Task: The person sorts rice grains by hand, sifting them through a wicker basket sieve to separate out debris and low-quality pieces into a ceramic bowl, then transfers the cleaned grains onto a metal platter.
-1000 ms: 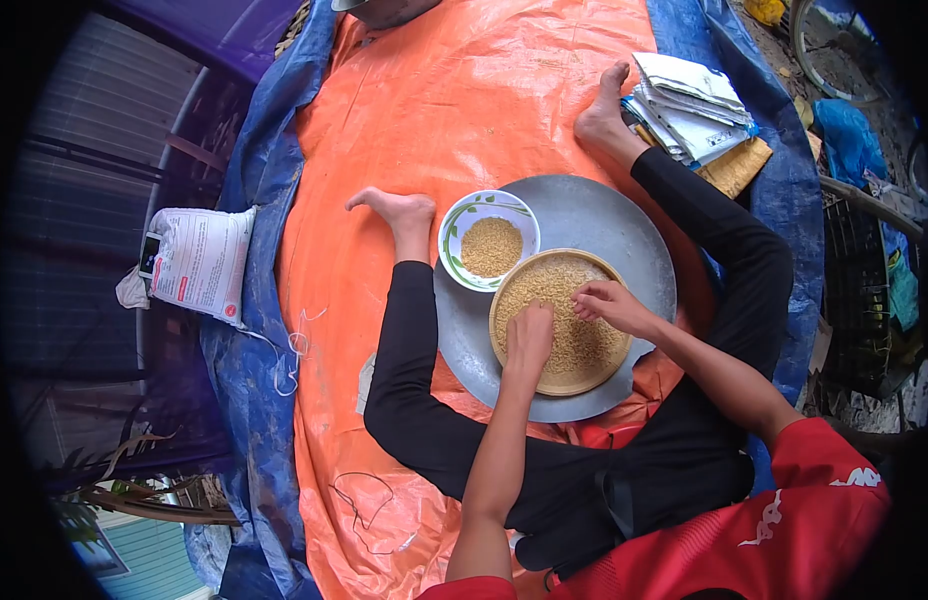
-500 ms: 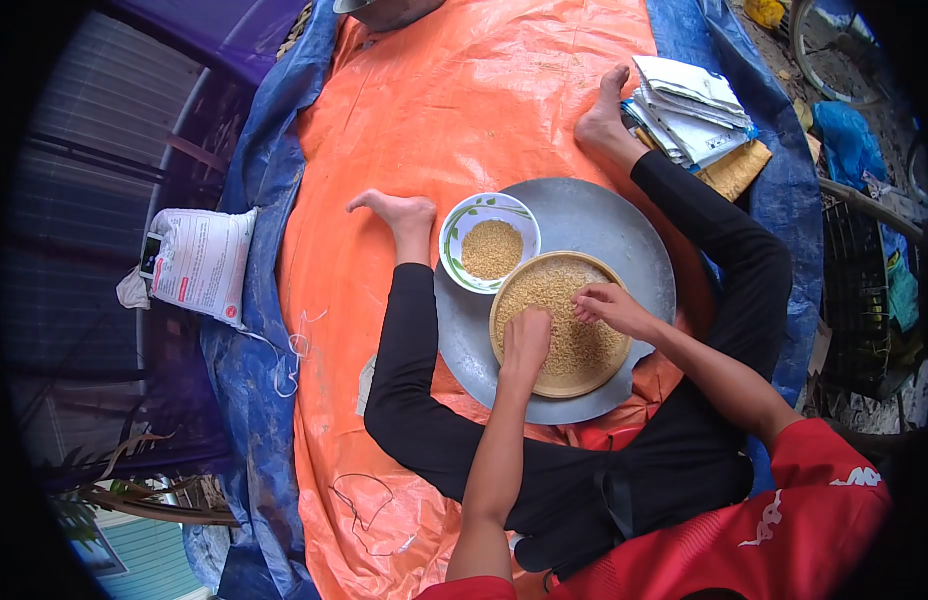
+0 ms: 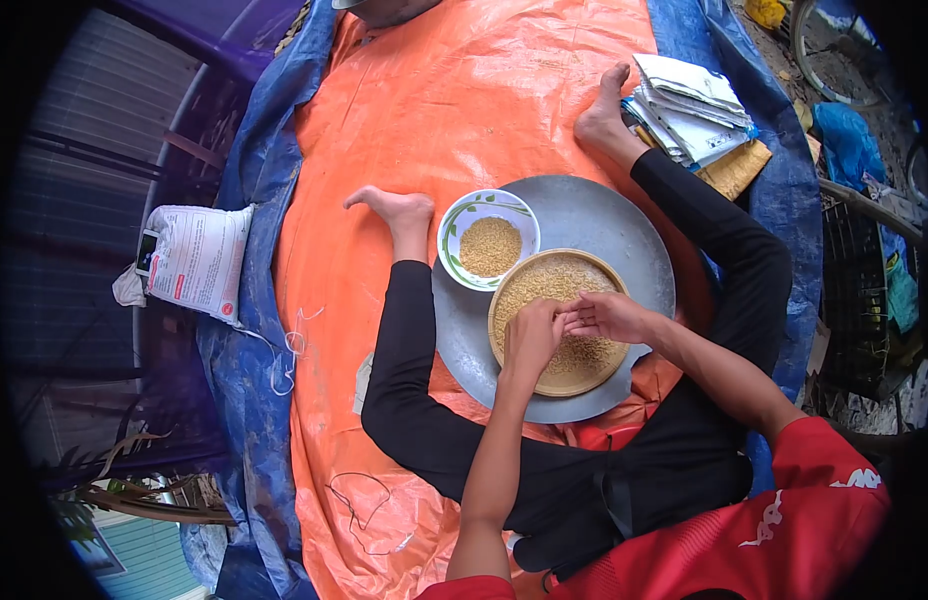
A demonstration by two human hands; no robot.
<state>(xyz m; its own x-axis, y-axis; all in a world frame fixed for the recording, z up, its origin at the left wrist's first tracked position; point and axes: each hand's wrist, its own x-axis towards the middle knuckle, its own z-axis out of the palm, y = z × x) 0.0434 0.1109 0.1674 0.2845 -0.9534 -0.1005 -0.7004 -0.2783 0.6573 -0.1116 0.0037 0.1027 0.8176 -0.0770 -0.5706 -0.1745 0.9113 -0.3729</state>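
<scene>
A round tan tray with a raised rim (image 3: pixel 616 372) holds a layer of yellowish grain (image 3: pixel 554 283). Over the grain, my left hand (image 3: pixel 534 335) has its fingers bent together, their tips meeting the fingers of my right hand; whatever they pinch is too small to make out. My right hand (image 3: pixel 609 317) is turned palm up, fingers stretched toward the left hand. Beside the tray, a white bowl with green leaf patterns (image 3: pixel 449 240) contains more grain (image 3: pixel 490 247). Both vessels rest on a large grey metal lid or platter (image 3: pixel 624 230).
My legs (image 3: pixel 409 370) lie on either side of the platter on an orange tarp (image 3: pixel 434 120) over a blue one (image 3: pixel 246 250). Folded white sacks (image 3: pixel 694 110) lie by my right foot. A full white sack (image 3: pixel 199 260) stands left, and a metal pot (image 3: pixel 389 8) sits at the far edge.
My left hand has lifted slightly from the grain and shifted right. My right hand has turned palm up, and the two hands' fingers now meet over the tray.
</scene>
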